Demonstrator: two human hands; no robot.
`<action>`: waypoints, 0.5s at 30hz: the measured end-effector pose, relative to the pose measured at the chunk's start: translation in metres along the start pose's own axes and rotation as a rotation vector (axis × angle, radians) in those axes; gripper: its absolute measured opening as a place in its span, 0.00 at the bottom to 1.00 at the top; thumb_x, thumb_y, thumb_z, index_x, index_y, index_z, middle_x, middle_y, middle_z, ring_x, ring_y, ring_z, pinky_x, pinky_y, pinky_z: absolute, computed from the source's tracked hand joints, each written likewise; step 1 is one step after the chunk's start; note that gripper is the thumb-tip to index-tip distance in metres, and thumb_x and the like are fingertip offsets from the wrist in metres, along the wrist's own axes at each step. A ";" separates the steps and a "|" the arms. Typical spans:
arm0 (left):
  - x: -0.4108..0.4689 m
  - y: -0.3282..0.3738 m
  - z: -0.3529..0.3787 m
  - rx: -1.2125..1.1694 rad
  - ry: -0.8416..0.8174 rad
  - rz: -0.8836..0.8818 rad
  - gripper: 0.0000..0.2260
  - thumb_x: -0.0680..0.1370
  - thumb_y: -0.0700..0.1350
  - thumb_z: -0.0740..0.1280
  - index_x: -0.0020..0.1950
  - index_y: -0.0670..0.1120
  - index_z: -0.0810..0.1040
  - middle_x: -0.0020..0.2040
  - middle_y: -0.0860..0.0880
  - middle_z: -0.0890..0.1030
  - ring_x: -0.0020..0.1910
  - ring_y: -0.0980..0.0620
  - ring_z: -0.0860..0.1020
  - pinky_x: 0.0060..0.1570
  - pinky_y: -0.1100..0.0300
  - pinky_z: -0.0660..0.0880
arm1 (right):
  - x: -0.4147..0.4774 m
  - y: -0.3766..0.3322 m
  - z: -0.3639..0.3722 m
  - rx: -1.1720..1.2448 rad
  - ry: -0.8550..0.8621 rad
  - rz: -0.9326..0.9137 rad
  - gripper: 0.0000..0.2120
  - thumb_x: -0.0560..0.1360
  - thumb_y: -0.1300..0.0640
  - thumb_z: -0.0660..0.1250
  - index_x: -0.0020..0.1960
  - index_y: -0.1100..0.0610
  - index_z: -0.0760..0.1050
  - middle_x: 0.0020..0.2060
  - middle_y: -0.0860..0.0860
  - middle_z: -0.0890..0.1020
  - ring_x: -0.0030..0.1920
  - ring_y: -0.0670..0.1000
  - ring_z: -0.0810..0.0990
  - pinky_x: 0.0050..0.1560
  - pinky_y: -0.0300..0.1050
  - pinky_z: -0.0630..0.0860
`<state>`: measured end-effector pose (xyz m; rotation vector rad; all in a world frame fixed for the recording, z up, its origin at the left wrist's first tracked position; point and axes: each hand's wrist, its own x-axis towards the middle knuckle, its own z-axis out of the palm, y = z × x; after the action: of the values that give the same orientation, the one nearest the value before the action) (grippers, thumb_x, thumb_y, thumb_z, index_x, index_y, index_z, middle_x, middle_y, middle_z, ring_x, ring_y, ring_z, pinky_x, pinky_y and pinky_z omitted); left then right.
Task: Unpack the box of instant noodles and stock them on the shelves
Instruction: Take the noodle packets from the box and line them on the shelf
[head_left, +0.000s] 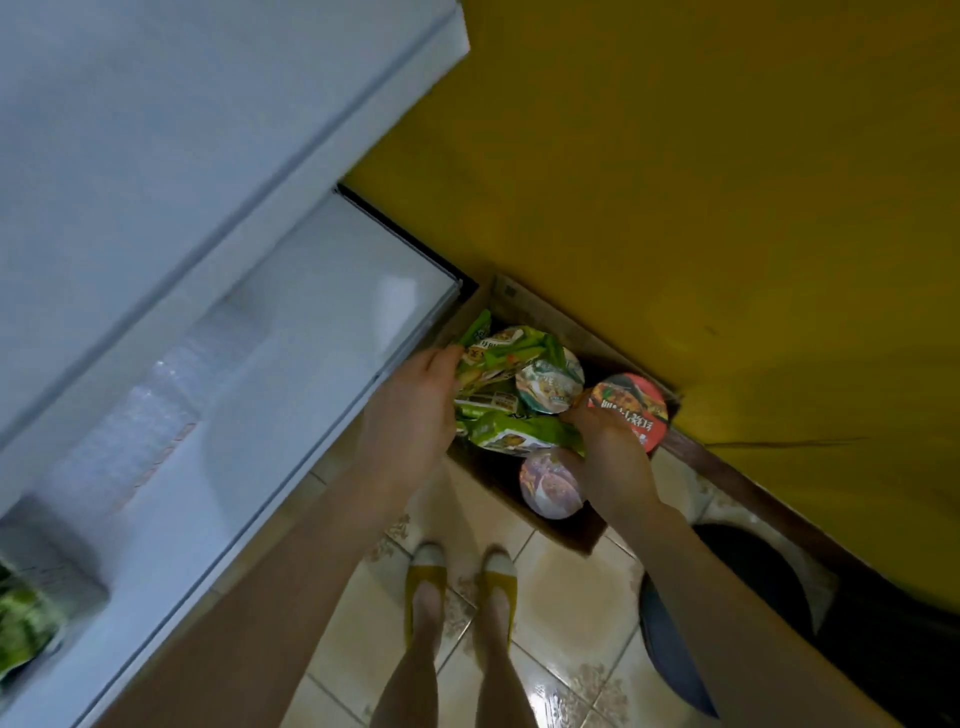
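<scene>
Fingers (444, 358) of left hand (415, 410) and right hand (608, 457) tight around crinkly green noodle packets (514, 436) inside cardboard box (566, 527).

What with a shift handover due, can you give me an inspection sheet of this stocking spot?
Surface: tiled floor; the cardboard box stands on it beside the white shelves.
Job's things: green packets, a red-lidded bowl, a teal-lidded cup and a purple-lidded cup, all in the box; a blurred green pack lies on a shelf at lower left.
Clutter: dark round object at right, unclear what.
Hands: left hand grips the packets' left end; right hand grips their right end, beside the red-lidded bowl.
Cables: nothing seen.
Surroundings: yellow wall behind the box; the person's yellow shoes on the floor.
</scene>
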<state>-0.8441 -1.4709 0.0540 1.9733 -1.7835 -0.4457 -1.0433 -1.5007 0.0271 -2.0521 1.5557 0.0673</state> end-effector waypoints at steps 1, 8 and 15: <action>-0.004 0.006 -0.015 0.007 0.035 0.008 0.14 0.75 0.39 0.61 0.59 0.40 0.76 0.50 0.39 0.80 0.45 0.38 0.79 0.40 0.49 0.78 | -0.005 -0.006 -0.012 -0.003 -0.011 -0.016 0.18 0.72 0.59 0.69 0.61 0.60 0.74 0.57 0.58 0.78 0.60 0.59 0.73 0.56 0.48 0.69; -0.042 0.037 -0.102 0.026 0.259 -0.081 0.17 0.76 0.42 0.57 0.61 0.39 0.76 0.51 0.38 0.80 0.48 0.38 0.78 0.46 0.51 0.74 | -0.043 -0.053 -0.081 0.031 0.039 -0.199 0.20 0.72 0.59 0.70 0.63 0.61 0.74 0.59 0.57 0.79 0.62 0.57 0.73 0.62 0.46 0.67; -0.113 0.051 -0.175 0.100 0.482 -0.279 0.17 0.76 0.41 0.57 0.61 0.37 0.75 0.51 0.35 0.78 0.50 0.36 0.76 0.48 0.49 0.72 | -0.082 -0.096 -0.116 0.119 -0.035 -0.360 0.18 0.73 0.57 0.71 0.61 0.59 0.74 0.57 0.57 0.78 0.56 0.57 0.76 0.57 0.54 0.74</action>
<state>-0.8108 -1.3437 0.2238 2.1772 -1.2606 0.0435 -1.0163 -1.4649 0.1929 -2.1874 1.1212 -0.1210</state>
